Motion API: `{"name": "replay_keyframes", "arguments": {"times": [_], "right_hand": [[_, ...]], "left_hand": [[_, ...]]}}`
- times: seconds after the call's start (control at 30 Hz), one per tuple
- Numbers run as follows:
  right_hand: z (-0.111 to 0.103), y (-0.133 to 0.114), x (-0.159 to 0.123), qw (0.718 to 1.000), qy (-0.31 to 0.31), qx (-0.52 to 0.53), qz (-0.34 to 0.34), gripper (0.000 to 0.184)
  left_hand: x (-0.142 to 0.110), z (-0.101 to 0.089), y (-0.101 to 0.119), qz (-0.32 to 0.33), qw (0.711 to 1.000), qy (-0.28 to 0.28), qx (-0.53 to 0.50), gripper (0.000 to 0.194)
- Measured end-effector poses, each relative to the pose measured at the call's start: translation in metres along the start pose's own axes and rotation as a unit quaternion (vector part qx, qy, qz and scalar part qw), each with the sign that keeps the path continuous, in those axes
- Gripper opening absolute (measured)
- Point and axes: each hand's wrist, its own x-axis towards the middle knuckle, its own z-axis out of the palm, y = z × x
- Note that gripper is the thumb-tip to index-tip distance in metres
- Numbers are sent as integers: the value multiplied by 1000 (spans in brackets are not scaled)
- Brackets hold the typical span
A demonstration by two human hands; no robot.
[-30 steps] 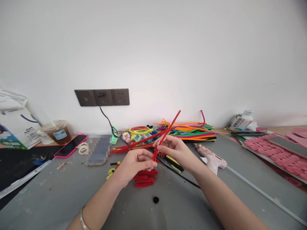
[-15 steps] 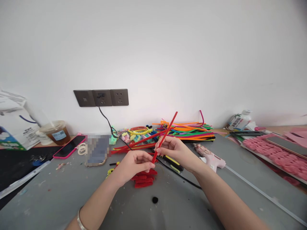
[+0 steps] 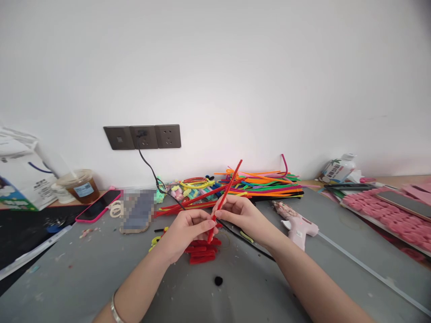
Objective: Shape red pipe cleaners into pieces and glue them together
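Between my hands a red pipe cleaner [image 3: 230, 183] slants up to the right, its far end above the pile behind. My left hand [image 3: 193, 228] pinches it near its lower end, thumb against fingers. Just above that, the fingertips of my right hand [image 3: 237, 213] are closed on the same pipe cleaner. Below my left hand, several short folded red pieces [image 3: 202, 255] lie stacked on the grey mat [image 3: 182, 291]. A small black pompom-like disc [image 3: 218, 281] rests nearer to me.
Behind my hands lies a pile of coloured pipe cleaners [image 3: 272, 186]. A pink glue gun [image 3: 298, 226] with a long glue stick is on the right, its black cord crossing the mat. At left are a phone [image 3: 97, 206] and a drink cup [image 3: 81, 188].
The pipe cleaner has shifted down and slightly left, so its lower end now sticks out below my left fingers. My right hand has moved a little down and left along with it.
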Motion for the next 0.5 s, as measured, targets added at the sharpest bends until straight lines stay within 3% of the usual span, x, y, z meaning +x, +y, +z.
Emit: {"name": "replay_keyframes", "arguments": {"times": [0.3,0.5], "right_hand": [[-2,1,1,998,-15,55,9,22],[-8,1,-1,998,-46,23,28,23]], "left_hand": [[-1,3,3,19,1000,-21,11,26],[-2,3,5,23,997,-48,49,25]]}}
